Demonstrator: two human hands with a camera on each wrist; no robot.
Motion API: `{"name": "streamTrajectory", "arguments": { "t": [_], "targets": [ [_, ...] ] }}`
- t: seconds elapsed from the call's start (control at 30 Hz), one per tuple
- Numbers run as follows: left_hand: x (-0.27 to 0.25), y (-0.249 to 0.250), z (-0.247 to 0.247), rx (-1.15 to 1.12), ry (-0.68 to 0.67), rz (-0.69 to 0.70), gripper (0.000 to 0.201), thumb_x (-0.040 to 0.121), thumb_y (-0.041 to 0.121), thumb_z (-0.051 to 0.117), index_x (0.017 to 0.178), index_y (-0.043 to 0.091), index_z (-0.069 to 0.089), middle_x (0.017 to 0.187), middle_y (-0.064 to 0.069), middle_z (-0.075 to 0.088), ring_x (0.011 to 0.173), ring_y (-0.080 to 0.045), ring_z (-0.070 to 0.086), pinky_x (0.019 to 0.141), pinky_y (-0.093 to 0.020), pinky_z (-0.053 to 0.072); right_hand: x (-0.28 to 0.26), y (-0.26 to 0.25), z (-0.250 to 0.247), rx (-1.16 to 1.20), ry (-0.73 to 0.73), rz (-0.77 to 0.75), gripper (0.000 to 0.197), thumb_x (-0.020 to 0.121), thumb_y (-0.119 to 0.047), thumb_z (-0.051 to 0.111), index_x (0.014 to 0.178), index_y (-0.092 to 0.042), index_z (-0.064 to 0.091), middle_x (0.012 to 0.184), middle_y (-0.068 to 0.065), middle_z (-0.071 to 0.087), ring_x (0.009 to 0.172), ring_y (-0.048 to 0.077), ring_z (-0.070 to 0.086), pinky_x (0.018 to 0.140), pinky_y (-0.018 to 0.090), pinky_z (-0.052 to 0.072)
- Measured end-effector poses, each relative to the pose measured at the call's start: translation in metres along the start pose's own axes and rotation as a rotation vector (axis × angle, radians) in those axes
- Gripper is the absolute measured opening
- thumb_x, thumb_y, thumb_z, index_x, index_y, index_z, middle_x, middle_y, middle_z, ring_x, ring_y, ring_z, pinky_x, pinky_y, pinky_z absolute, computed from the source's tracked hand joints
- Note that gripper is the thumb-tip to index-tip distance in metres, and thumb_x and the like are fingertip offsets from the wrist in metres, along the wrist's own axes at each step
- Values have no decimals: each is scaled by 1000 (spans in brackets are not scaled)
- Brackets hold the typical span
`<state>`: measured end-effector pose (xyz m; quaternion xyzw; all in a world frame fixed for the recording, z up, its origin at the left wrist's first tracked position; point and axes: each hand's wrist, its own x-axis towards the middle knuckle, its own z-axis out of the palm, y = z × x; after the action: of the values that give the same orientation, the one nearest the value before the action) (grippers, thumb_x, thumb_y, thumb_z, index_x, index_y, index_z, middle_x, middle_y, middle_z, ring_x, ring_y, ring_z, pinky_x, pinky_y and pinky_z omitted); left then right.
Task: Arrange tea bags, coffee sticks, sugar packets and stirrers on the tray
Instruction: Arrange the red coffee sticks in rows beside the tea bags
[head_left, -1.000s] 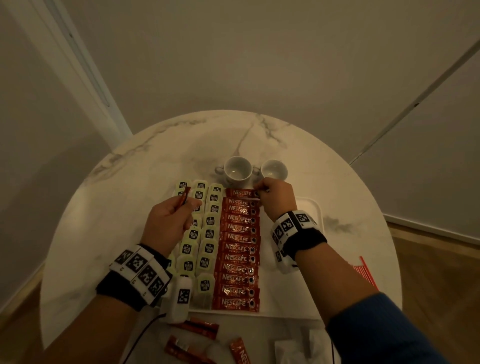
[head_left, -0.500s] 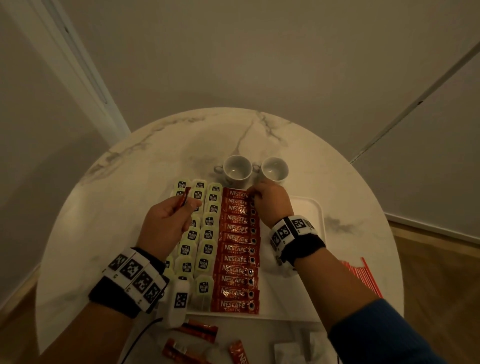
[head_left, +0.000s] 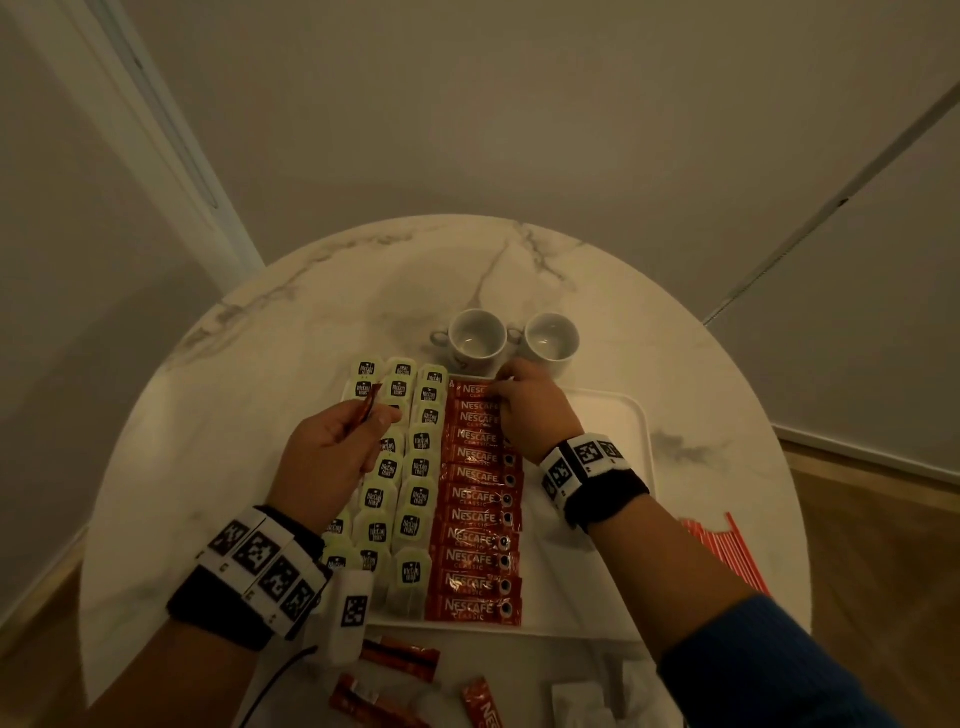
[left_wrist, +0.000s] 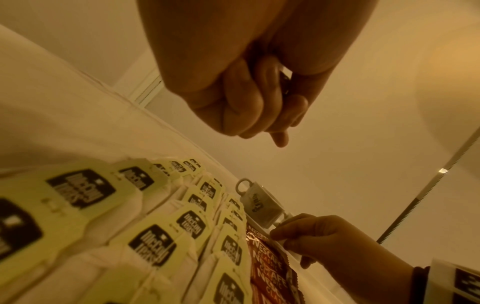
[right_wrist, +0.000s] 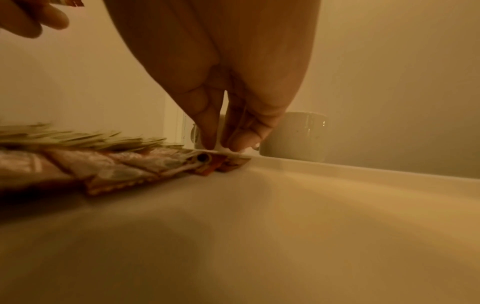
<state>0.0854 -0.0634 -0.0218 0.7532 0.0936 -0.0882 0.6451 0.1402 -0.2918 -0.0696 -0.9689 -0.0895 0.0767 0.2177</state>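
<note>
White tray (head_left: 621, 415) is sitting on a round marble table (head_left: 291, 322), holding three columns of tea bags (head_left: 418, 467) at its left and one column of red coffee sticks (head_left: 480, 517) beside them; the tray's right part is bare. Right hand (head_left: 530, 410) is reaching to the far end of the stick column, its fingertips (right_wrist: 207, 139) pinching the end of the top stick (head_left: 470, 389) right against the tray's far rim (thumb and fingers together on the wrapper edge, per the right wrist view). Left hand (head_left: 332, 457) is hovering over the tea bags, fingers curled, gripping a spare stick (head_left: 366, 413) between thumb and fingers; the stick's tip is poking up toward the far tea bags. Two white cups (head_left: 511, 340) are standing side by side on the table just beyond the tray, close to the right hand. Loose sticks (head_left: 400, 660) are lying on the near table edge, off the tray. Red-striped stirrers (head_left: 727, 551) are lying on the table to the tray's right, partly hidden by the right forearm. White packets (head_left: 576, 701) are showing at the bottom edge (too dim to identify).
</note>
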Motion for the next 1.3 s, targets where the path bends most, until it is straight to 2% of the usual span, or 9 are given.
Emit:
{"name": "streamTrajectory", "arguments": {
  "t": [0.17, 0.33, 0.43, 0.53, 0.67, 0.77, 0.83, 1.17, 1.3],
  "targets": [
    [-8, -1, -7, 75, -56, 39, 15, 93, 16, 58, 84, 8, 66, 54, 3, 44, 47, -6, 38, 49, -17, 36, -15, 2, -12, 202, 266, 94, 21, 92, -12, 57, 105, -9, 72, 109, 3, 60, 104, 19, 50, 92, 27, 40],
    [-31, -19, -20, 361, -280, 67, 27, 87, 24, 66, 74, 5, 54, 64, -2, 50, 58, -15, 48, 63, -34, 49, -59, -5, -16, 342, 262, 205, 17, 92, -14, 59, 103, -14, 71, 101, -1, 64, 87, 11, 55, 76, 18, 41],
    [-49, -30, -26, 642, -471, 84, 28, 82, 37, 68, 69, 19, 52, 60, 7, 51, 55, -2, 47, 61, -20, 47, -95, -17, -4, 381, 208, 256, 16, 93, -15, 57, 103, -18, 70, 98, -5, 63, 80, 1, 52, 71, 9, 38],
    [-67, -39, -34, 882, -683, 150, 23, 81, 51, 65, 83, 29, 60, 74, 20, 60, 69, 3, 54, 65, -11, 42, -130, -37, 13, 479, 96, 276, 14, 95, -17, 55, 102, -22, 67, 98, -11, 61, 86, -2, 56, 78, 14, 46],
    [-94, -47, -33, 1163, -883, 225, 41, 81, 61, 57, 116, 39, 55, 107, 18, 62, 99, 0, 57, 87, -19, 45, -167, -63, 37, 364, -111, 126, 19, 96, -22, 54, 109, -23, 67, 109, -8, 63, 99, 6, 58, 92, 20, 45],
    [-113, -54, -31, 1181, -903, 331, 68, 78, 52, 59, 140, 46, 32, 138, 27, 37, 127, 4, 34, 102, -20, 34, -186, -77, 46, 272, -169, 47, 23, 95, -23, 51, 112, -23, 66, 114, -5, 64, 104, 11, 57, 95, 23, 43],
    [-122, -64, -31, 1261, -873, 352, 76, 76, 49, 60, 143, 42, 24, 142, 19, 40, 127, -4, 42, 100, -26, 40, -197, -83, 48, 249, -179, 35, 24, 94, -25, 49, 112, -22, 65, 114, -4, 64, 104, 12, 57, 94, 24, 44],
    [-140, -75, -8, 1592, -830, 332, 32, 92, 25, 52, 122, 17, 50, 124, -6, 56, 113, -26, 54, 96, -38, 43, -245, -84, 63, -126, -405, 127, 29, 98, -29, 45, 124, -16, 45, 117, 7, 58, 105, 25, 57, 82, 31, 44],
    [-141, -70, -6, 1557, -773, 384, 33, 93, 38, 50, 119, 18, 54, 123, -4, 56, 112, -22, 53, 96, -35, 43, -244, -88, 70, -44, -444, 186, 30, 99, -38, 43, 119, -16, 45, 113, 8, 61, 102, 27, 59, 83, 38, 47]
  ]
}}
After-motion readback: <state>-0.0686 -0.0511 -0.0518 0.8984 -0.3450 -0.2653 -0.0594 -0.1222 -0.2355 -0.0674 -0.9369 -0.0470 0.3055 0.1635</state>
